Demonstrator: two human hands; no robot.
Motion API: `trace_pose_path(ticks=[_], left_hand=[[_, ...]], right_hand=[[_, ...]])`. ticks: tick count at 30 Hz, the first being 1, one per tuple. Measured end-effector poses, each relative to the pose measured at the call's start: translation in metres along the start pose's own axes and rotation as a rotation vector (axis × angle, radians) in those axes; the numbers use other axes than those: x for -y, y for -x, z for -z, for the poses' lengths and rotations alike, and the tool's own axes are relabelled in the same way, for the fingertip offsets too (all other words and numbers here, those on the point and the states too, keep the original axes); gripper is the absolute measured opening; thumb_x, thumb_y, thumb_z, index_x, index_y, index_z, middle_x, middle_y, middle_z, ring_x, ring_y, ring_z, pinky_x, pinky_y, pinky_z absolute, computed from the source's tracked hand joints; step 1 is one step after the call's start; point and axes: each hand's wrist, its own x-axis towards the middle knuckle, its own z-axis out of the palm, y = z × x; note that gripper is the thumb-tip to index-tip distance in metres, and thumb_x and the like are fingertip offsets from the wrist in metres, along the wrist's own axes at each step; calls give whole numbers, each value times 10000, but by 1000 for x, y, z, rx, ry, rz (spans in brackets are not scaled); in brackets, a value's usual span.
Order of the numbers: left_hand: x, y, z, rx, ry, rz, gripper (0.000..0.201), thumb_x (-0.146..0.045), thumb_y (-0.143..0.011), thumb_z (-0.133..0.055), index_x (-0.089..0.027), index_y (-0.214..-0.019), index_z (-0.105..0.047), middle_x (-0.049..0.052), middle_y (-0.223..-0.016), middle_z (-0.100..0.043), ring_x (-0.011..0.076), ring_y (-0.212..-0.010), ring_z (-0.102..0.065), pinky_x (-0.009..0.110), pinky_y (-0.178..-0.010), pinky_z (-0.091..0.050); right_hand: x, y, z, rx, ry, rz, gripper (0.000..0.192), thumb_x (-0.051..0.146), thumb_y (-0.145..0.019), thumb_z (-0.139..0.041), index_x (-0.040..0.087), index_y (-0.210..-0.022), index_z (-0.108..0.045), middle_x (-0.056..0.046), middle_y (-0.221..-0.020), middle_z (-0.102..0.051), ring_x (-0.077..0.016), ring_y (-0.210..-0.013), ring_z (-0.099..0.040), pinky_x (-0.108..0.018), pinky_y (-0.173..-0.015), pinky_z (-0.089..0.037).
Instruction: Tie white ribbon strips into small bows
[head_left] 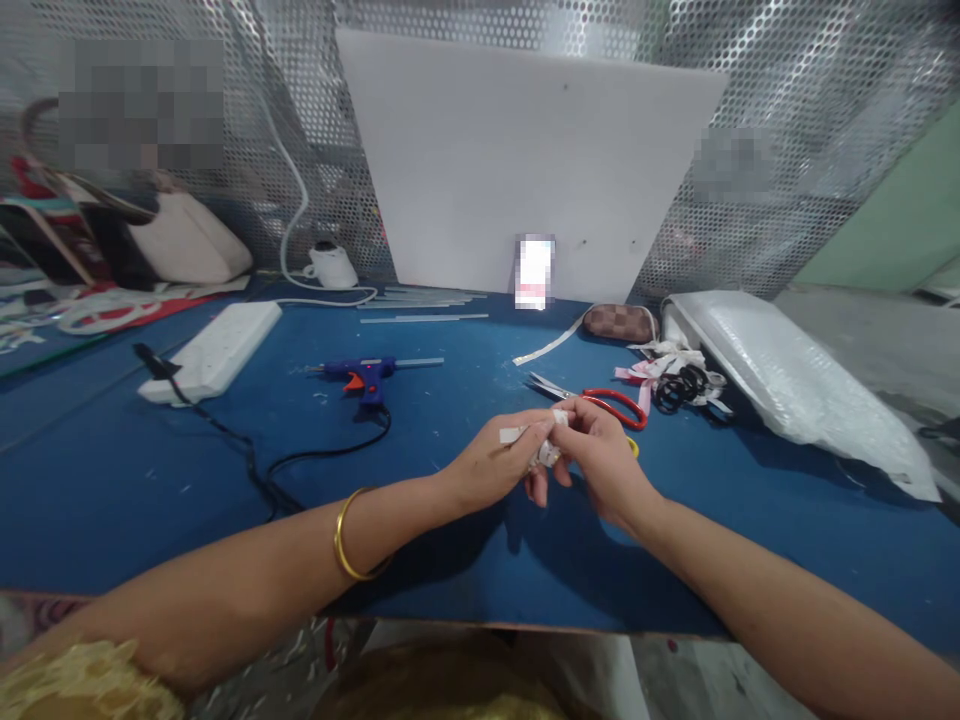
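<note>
Both hands meet above the blue table, pinching a small bunched piece of white ribbon (550,453). My left hand (495,460) is closed on it from the left, and a short ribbon end sticks out over the back of that hand. On the other side, the thumb and fingers of my right hand (604,460) are closed round the same piece. The fingers partly hide the ribbon. Just beyond my right hand lie scissors with red handles (615,405), blades pointing left. Something yellow (634,447) shows from behind that hand.
A blue glue gun (367,378) with its cord lies left of my hands, near a white power strip (217,345). Glue sticks (424,318) lie behind it. To the right are black hair ties (682,388), a brown checked pouch (619,322) and a plastic-wrapped package (795,385).
</note>
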Motion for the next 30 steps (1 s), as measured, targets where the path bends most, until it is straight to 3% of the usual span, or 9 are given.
trace_pose_path(ticks=[5,15,23,30], left_hand=[[-1,-1,1,-31,-9,29,336,-405,-889,-396,-119,-949,-561,33,-643,-633,79,-372,-522,165,-364,-371],[-2,-1,1,-41,122,39,405,-378,-889,-424,-110,-1179,-511,66,-660,-681,102,-375,-545,175,-349,-361],[-4,2,-1,-24,210,31,431,-375,-910,-384,-95,-1216,-501,44,-608,-661,95,-355,-514,183,-354,-371],[0,0,0,46,303,14,424,-386,-903,-393,-105,-1199,-509,84,-702,-681,113,-412,-540,211,-401,-386]], right_hand=[[3,0,1,39,-62,-27,129,195,-680,-606,166,-780,-530,46,-557,-565,-61,-344,-464,-176,-349,-326],[8,-1,5,97,-96,-35,156,249,-706,-661,164,-777,-551,50,-559,-564,-51,-371,-464,-189,-423,-344],[8,-1,6,265,-234,-165,211,298,-717,-622,169,-881,-592,57,-426,-520,-134,-377,-502,-272,-464,-443],[13,1,6,182,-210,-168,213,258,-683,-635,158,-868,-598,66,-422,-506,-123,-371,-506,-251,-444,-439]])
